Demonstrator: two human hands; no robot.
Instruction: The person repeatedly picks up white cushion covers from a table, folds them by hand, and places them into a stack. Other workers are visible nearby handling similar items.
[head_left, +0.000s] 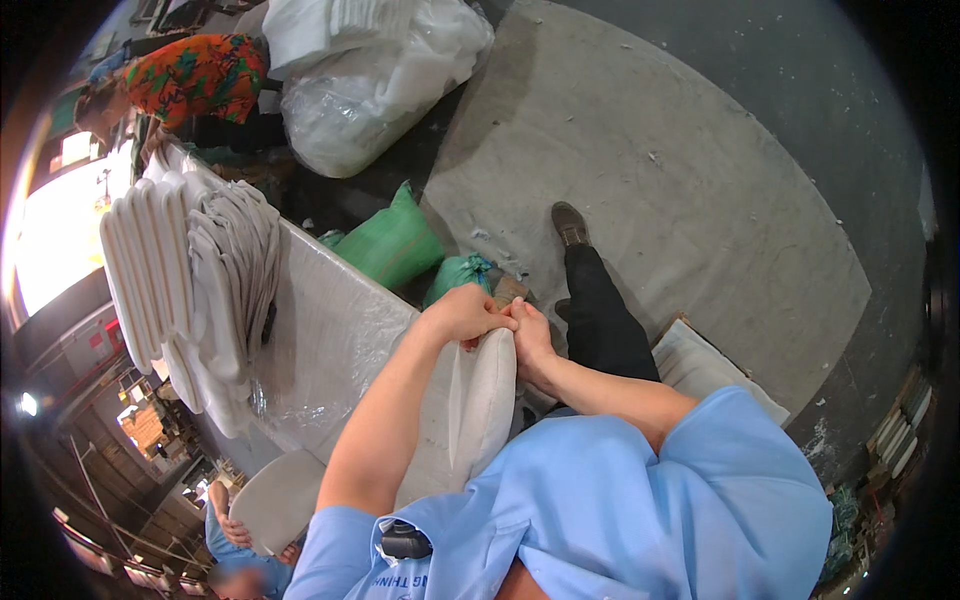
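The left hand (466, 314) and the right hand (533, 338) meet near the middle of the frame, at the upper tip of a white cushion (490, 400). The left hand pinches the cushion's edge between thumb and bent fingers; the right hand is curled against the right side of the tip, its thumb close to the left fingertips. The cushion stands on edge just below the hands, its lower end reaching the blue shirt (640, 480). To its left is a bench (335, 335) covered in shiny clear film, and at its far end, left of the frame, a row of white padded pieces (150, 270) stands packed together. Above the bench lie a green sack (395, 243) and a smaller green bag (458, 276). A clear plastic bag (365, 100) of white material fills the top left of centre, beside a person in an orange patterned shirt (200, 80). At lower left, a co-worker's hands hold a pale rounded panel (275, 500). A grey sheet (690, 200) covers the floor at upper right.
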